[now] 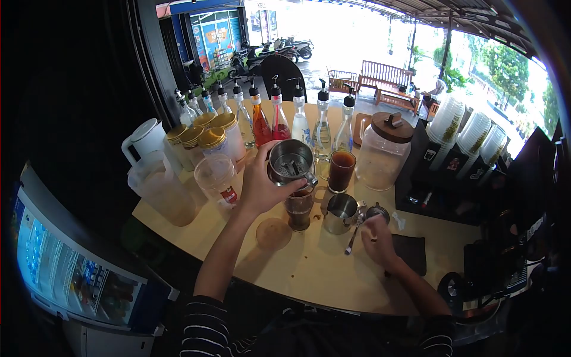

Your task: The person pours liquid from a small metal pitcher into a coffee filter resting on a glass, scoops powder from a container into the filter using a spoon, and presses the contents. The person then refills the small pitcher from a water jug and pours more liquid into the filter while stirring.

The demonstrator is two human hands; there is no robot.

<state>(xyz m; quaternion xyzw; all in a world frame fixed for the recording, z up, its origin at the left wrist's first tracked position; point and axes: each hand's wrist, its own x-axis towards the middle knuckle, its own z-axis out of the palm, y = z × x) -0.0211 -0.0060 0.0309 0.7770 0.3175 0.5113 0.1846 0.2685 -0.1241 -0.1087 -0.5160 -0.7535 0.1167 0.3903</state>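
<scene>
Over the middle of the pale surface (pixel 321 279), the left hand (pixel 262 184) holds a metal cup (pixel 291 159) in the air, its open mouth facing the viewer. That grip is closed around the cup's side, with the thumb across the front near the handle. Just below stands a glass mug (pixel 299 205) with brown liquid in it. The right hand (pixel 380 241) has curled fingers beside a spoon (pixel 351 241) and a small metal piece (pixel 377 211); the fingers are too small and dim for me to tell whether this grip pinches anything.

The step in hand looks like handling the cup over the mug, perhaps around a pour. The next move seems to call for a steady left wrist and the cup's rim kept clear of the mug's.

Room is tight on the far side, where a full glass (pixel 342 171) and the pump bottles (pixel 276 116) stand close. A steel pitcher (pixel 341 214) sits between the mug and the right hand. On the left, a clear container (pixel 215 177) stands near the forearm. The freest stretch lies toward the near edge, between the two arms.
</scene>
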